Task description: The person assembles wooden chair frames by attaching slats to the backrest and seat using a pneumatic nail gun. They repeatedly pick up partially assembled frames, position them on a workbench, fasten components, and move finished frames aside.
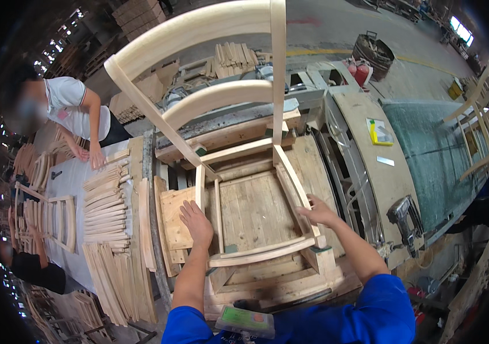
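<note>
At the left of the frame, a chair frame of pale wood (69,223) is laid on a desk (72,186) covered with a whitish sheet, and dark sleeves are seen beside it. Farther up, a co-worker in a white shirt (78,112) is seen, with both hands held low over the desk. Slender, gently curved slats (105,209) are heaped there in a row, with straighter strips (106,281) piled below them.

Left of centre, the left hand (197,225) is held flat with its fingers extended and slightly spread, at the near end of the left seat rail (199,186); whether the rail is pressed by the palm cannot be told. In the centre, a larger chair (236,151) of smooth, bare wood is stood upright, its back formed by two bowed rails and straight posts, its seat left as an open frame. Planks with visible grain (258,212) are seen through it.

Right of centre, the right hand (319,211) is laid at the right seat rail (293,180), its fingers partly bent; whether the rail is pinched cannot be told. Farther right, a dark nail gun (405,222) is rested near a tan board (365,146), beyond which a greenish, glossy surface (431,155) is seen.
</note>
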Demonstrator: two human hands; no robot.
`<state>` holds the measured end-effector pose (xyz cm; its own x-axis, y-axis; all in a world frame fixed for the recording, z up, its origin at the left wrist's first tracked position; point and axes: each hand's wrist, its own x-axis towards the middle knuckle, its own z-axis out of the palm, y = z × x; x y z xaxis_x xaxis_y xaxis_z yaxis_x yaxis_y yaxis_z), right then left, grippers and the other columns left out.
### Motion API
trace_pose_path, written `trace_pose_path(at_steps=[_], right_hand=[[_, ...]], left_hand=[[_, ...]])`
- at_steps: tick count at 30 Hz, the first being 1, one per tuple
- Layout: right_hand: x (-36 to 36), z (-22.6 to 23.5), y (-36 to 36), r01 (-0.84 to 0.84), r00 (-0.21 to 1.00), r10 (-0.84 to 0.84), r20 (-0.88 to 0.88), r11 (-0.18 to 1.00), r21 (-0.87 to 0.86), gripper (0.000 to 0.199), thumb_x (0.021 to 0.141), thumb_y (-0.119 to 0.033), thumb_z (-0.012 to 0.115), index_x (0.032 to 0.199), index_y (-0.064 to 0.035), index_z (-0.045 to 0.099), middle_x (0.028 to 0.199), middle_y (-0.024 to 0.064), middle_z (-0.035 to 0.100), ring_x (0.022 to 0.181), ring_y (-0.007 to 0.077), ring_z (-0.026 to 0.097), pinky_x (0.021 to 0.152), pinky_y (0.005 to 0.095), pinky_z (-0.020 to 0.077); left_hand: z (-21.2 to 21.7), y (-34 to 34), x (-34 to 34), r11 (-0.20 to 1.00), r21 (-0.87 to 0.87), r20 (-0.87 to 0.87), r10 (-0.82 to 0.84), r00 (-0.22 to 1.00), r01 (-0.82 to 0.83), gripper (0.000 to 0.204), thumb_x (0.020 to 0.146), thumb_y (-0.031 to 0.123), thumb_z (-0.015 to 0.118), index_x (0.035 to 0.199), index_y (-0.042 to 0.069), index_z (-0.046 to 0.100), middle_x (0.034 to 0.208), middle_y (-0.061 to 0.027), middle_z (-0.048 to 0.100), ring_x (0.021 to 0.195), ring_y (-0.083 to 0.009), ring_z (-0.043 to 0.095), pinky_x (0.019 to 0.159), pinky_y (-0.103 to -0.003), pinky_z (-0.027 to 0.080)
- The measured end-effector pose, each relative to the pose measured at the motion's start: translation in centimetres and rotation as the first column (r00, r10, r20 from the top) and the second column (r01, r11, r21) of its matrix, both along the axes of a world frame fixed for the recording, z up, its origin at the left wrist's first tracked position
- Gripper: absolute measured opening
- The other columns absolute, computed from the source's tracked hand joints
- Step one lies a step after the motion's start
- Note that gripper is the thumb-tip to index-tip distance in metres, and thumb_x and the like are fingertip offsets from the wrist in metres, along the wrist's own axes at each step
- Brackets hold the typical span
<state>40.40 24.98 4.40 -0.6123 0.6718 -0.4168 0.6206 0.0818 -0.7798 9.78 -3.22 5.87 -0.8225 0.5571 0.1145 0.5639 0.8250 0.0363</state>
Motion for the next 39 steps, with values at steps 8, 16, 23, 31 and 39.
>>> trace_pose_path(at_steps=[8,16,23,31,39], right_hand=[[-4.4,2.4,-2.0,0.160,0.979,-0.191,-0.072,0.937,-0.310,0.029,0.097,-0.013,0.069,0.120,-0.0003,0.058,0.079,0.0066,0.059,0.057,0.0147,0.052,0.047,0.0329,0.0435],[2.1,13.2,0.4,0.197,0.946,-0.236,-0.222,0.963,-0.183,0.036,0.092,-0.015,0.073,0.121,0.0015,0.060,0.087,0.0078,0.062,0.065,0.0144,0.055,0.056,0.0350,0.0473],[9.3,23.7,-1.5,0.160,0.937,-0.149,-0.316,0.987,0.009,0.035,0.095,-0.015,0.069,0.124,0.0015,0.058,0.091,0.0114,0.067,0.075,0.0180,0.062,0.064,0.0367,0.0514],[18.3,32.2,-7.1,0.156,0.902,-0.062,-0.428,0.970,0.188,0.035,0.090,-0.026,0.076,0.113,-0.0015,0.063,0.090,0.0129,0.070,0.080,0.0183,0.066,0.073,0.0380,0.0533],[29.2,47.7,-12.5,0.006,0.878,0.162,-0.450,0.937,0.348,0.052,0.098,-0.053,0.065,0.117,-0.0040,0.062,0.095,0.0054,0.063,0.084,0.0127,0.061,0.070,0.0313,0.0531]], left_hand=[[2.8,-1.4,-0.7,0.998,0.061,0.160,0.010,0.987,-0.019,0.061,0.084,0.000,0.062,0.142,-0.007,0.044,0.142,-0.0300,0.051,0.132,-0.0475,0.050,0.112,-0.054,0.039],[9.5,1.5,1.3,0.885,0.464,0.341,-0.140,0.930,-0.038,0.054,0.080,0.000,0.063,0.133,0.002,0.051,0.113,-0.0269,0.068,0.106,-0.0469,0.066,0.092,-0.050,0.052],[18.6,0.1,6.6,0.777,0.603,0.099,-0.300,0.949,0.183,0.049,0.083,-0.002,0.063,0.130,-0.001,0.050,0.106,-0.0239,0.066,0.102,-0.0403,0.067,0.093,-0.043,0.050],[26.2,-6.4,11.1,0.447,0.894,0.212,-0.498,0.841,0.040,0.045,0.099,0.014,0.065,0.137,-0.003,0.047,0.089,-0.0085,0.060,0.065,-0.0151,0.060,0.057,-0.027,0.047],[36.9,-9.5,20.5,0.128,0.836,0.274,-0.940,0.203,-0.533,0.051,0.110,0.051,0.043,0.128,0.004,0.053,0.070,-0.0020,0.050,0.044,-0.0118,0.049,0.035,-0.027,0.044]])
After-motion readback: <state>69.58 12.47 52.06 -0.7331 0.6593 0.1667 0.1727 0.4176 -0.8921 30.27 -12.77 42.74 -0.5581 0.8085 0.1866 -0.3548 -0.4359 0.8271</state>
